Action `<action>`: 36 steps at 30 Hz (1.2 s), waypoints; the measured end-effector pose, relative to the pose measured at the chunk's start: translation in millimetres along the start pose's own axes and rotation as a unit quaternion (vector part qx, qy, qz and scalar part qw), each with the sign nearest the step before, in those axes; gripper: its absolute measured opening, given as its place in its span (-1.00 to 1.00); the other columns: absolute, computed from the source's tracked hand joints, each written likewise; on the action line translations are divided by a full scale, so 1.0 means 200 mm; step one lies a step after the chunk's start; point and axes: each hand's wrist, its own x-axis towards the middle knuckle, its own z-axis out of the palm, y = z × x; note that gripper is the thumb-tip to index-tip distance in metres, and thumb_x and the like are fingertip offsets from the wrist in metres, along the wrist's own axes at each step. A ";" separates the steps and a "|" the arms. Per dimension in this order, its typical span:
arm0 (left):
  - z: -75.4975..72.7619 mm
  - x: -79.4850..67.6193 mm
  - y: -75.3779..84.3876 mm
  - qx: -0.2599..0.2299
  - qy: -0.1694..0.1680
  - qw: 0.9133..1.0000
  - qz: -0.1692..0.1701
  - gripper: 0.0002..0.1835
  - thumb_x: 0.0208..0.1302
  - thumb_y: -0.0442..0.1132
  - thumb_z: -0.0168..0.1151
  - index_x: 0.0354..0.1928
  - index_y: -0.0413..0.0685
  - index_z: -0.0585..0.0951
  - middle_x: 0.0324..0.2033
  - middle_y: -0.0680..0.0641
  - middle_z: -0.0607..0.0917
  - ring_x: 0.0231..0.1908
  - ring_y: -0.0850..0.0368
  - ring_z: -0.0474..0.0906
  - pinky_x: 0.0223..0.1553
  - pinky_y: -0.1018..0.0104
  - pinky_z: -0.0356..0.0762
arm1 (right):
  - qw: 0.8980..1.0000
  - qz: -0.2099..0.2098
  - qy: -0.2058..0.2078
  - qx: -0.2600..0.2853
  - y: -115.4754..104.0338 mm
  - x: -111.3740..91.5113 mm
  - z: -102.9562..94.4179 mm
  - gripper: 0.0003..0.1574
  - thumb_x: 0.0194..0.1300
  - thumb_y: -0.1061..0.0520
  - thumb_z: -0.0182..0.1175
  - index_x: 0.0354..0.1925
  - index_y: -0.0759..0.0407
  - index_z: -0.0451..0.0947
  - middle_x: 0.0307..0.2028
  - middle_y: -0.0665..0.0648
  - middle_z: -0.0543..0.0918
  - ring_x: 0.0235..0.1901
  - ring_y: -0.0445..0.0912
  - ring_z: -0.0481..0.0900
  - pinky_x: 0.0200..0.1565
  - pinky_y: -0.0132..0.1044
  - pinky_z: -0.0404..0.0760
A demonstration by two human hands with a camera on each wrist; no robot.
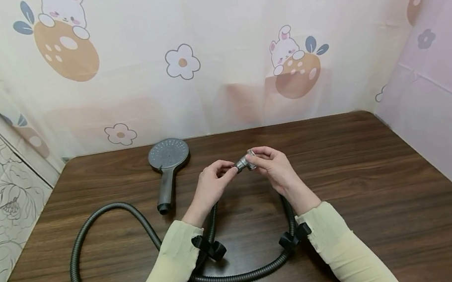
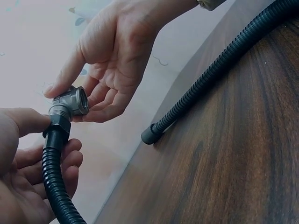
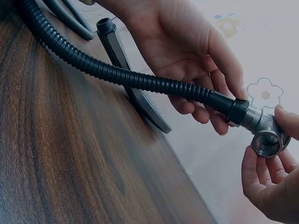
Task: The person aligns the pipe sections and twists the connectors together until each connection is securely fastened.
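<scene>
Above the table, my left hand (image 1: 210, 187) grips the end of a black ribbed shower hose (image 2: 52, 175), its thumb and fingers at the hexagonal nut (image 2: 57, 127). My right hand (image 1: 280, 171) pinches a silver metal pipe fitting (image 2: 70, 101) between thumb and fingers. The fitting is angled and has a wide threaded opening, turned to one side. Its male thread meets the hose nut, and some threads still show between them in the right wrist view. How firmly the two are joined, I cannot tell.
A grey handheld shower head (image 1: 168, 155) lies face up on the brown wooden table (image 1: 379, 184), left of my hands. The hose (image 1: 77, 268) loops across the table beneath my forearms. Its other end (image 2: 149, 135) rests near the table edge. Patterned curtains (image 1: 223, 20) hang behind.
</scene>
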 end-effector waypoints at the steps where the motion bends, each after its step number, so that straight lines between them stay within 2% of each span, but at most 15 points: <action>1: 0.00 0.00 0.00 0.000 -0.001 1.000 0.000 -0.74 0.24 -0.04 0.14 -0.11 0.02 0.58 -0.31 0.05 0.66 -0.32 0.08 0.53 -0.34 0.33 0.44 | 1.000 0.000 -0.001 0.001 0.00 0.00 0.00 -0.66 0.23 0.22 0.15 -0.03 0.29 0.40 -0.29 -0.05 0.58 -0.32 -0.28 0.55 -0.15 -0.35 0.53; 5: 0.00 0.00 0.00 -0.004 -0.006 1.000 -0.007 -0.72 0.27 -0.01 0.09 -0.08 0.03 0.56 -0.30 0.03 0.64 -0.30 0.13 0.51 -0.30 0.32 0.43 | 1.000 -0.001 0.000 0.002 0.00 0.00 0.00 -0.69 0.23 0.23 0.15 -0.04 0.27 0.41 -0.30 -0.05 0.59 -0.33 -0.28 0.55 -0.10 -0.30 0.51; 11: 0.00 0.00 0.00 -0.014 -0.029 0.999 -0.016 -0.63 0.30 0.04 0.03 0.02 0.00 0.53 -0.18 -0.11 0.65 -0.15 -0.02 0.55 -0.19 0.23 0.46 | 1.000 -0.005 -0.001 0.005 0.00 0.00 0.00 -0.69 0.23 0.23 0.15 -0.05 0.27 0.42 -0.32 -0.06 0.59 -0.34 -0.28 0.54 -0.06 -0.25 0.49; 17: 0.00 0.00 0.01 -0.011 -0.043 0.999 -0.021 -0.65 0.31 0.05 0.01 -0.07 -0.02 0.57 -0.17 -0.15 0.66 -0.17 0.01 0.58 -0.11 0.17 0.47 | 1.000 -0.009 -0.001 0.008 0.00 -0.01 0.01 -0.69 0.23 0.24 0.14 -0.04 0.29 0.41 -0.31 -0.06 0.60 -0.34 -0.28 0.54 -0.09 -0.25 0.48; 23: 0.00 0.00 0.01 -0.016 -0.043 0.999 -0.011 -0.67 0.29 0.04 0.05 -0.12 -0.02 0.59 -0.20 -0.16 0.67 -0.17 -0.02 0.57 -0.16 0.21 0.47 | 1.000 -0.011 -0.009 0.001 -0.01 -0.01 0.01 -0.53 0.24 0.21 0.14 0.08 0.40 0.34 -0.24 -0.07 0.59 -0.30 -0.28 0.53 -0.13 -0.30 0.48; 31: 0.00 0.00 0.01 0.002 -0.030 1.000 -0.006 -0.70 0.25 -0.01 0.12 -0.13 -0.04 0.59 -0.23 -0.13 0.68 -0.25 0.15 0.55 -0.25 0.30 0.45 | 1.000 -0.011 -0.007 0.004 -0.01 -0.01 0.01 -0.52 0.23 0.24 0.14 0.09 0.43 0.34 -0.21 0.00 0.60 -0.31 -0.28 0.54 -0.19 -0.37 0.50; 36: 0.00 0.00 0.02 0.013 -0.025 1.000 -0.013 -0.70 0.22 0.00 0.16 -0.14 -0.02 0.60 -0.29 -0.02 0.67 -0.33 0.16 0.49 -0.33 0.33 0.41 | 1.000 -0.011 -0.010 0.002 0.00 0.00 0.01 -0.50 0.23 0.23 0.14 0.10 0.44 0.34 -0.27 -0.05 0.60 -0.32 -0.28 0.54 -0.22 -0.40 0.50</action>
